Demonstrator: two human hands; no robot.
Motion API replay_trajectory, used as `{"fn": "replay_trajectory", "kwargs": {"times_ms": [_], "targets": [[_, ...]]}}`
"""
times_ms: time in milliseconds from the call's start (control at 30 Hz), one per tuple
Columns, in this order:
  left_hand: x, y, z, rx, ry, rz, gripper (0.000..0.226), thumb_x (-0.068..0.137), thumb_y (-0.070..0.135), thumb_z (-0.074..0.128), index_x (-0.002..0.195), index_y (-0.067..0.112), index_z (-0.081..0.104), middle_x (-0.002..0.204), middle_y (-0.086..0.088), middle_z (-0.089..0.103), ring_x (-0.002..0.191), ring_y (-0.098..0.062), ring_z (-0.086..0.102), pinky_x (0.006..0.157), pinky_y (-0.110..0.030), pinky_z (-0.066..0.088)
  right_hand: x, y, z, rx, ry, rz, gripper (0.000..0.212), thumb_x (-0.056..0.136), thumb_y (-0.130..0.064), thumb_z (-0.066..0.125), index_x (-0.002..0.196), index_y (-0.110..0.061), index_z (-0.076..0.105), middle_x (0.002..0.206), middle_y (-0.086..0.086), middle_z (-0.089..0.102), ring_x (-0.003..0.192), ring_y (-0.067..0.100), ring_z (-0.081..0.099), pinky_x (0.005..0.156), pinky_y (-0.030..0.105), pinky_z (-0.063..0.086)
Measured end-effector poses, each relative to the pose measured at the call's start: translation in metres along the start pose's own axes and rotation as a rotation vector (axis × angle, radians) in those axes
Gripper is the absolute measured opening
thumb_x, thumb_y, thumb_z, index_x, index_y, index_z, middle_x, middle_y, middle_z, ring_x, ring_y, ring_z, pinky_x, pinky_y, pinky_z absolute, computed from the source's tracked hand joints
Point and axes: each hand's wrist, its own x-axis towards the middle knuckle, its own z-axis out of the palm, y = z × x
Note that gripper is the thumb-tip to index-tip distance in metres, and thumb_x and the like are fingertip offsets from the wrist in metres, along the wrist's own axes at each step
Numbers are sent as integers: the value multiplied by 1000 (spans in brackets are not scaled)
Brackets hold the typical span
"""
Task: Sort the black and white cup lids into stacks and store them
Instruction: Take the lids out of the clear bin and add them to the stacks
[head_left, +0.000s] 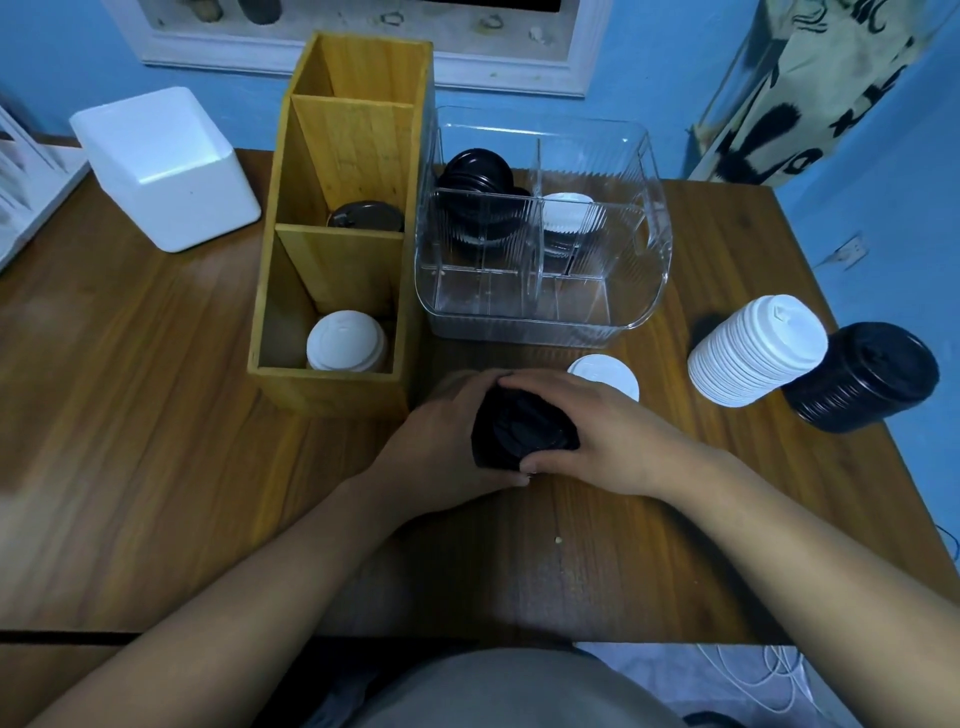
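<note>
Fingers (524, 383) of right hand (597, 431) curled over the far rim of the black lid stack (522, 434), thumb pinching the near rim. Left hand (447, 431) cups the stack's left side, fingers wrapped round the far side and mostly hidden, thumb tip at the near bottom edge beside the right thumb. So both hands are closed on the same stack.

Stack is short. Top lid faces up toward the camera and the axis is roughly upright. Can't tell if it's resting on the table (156, 467) or just above it. It sits at table centre, in front of the wooden box (332, 384).

Both forearms come in from the near edge and converge on the stack, with wrists low and palms facing each other.

Other lids:
- single white lid (605, 375), flat on the table just beyond the right hand
- tall white stack (753, 353) touching a tall black stack (862, 379) at the right edge
- wooden box: white lids (345, 343) in the near compartment, dark lids (366, 215) in the middle one
- clear bin (540, 312): black lids (475, 176) back left, white lids (566, 208) to their right
</note>
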Motion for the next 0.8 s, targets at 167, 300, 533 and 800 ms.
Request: {"fn": "replay_trajectory", "kwargs": {"times_ms": [167, 300, 533, 800], "targets": [[-17, 12, 4, 61, 34, 91, 109, 61, 64, 89, 149, 22, 37, 142, 7, 48, 132, -7, 40, 109, -25, 35, -22, -13, -5, 23, 24, -36, 75, 78, -48, 82, 144, -26, 51, 145, -12, 48, 132, -8, 39, 107, 5, 26], [-37, 22, 25, 98, 76, 189, 107, 66, 73, 80, 143, 7, 46, 131, -3, 55, 120, -19, 51, 108, -34, 41, -47, -16, 2, 21, -26, -60, 76, 75, -49, 83, 142, -30, 52, 145, -15, 46, 134, -6, 41, 109, 10, 30], [-47, 17, 42, 155, 49, 196, 112, 70, 78, 72, 148, 4, 42, 142, -4, 54, 132, -21, 48, 123, -38, 26, -57, -9, 14, 151, -75, 6, 90, 70, -47, 89, 146, -34, 43, 142, -23, 45, 132, -6, 43, 107, 8, 32], [-34, 12, 30, 84, -11, 180, 108, 67, 78, 76, 149, 15, 44, 144, 4, 54, 134, -12, 48, 125, -38, 21, -43, -12, -14, 167, 113, -27, 66, 73, -46, 86, 131, -25, 61, 132, -14, 60, 125, 0, 54, 105, 17, 40]]}}
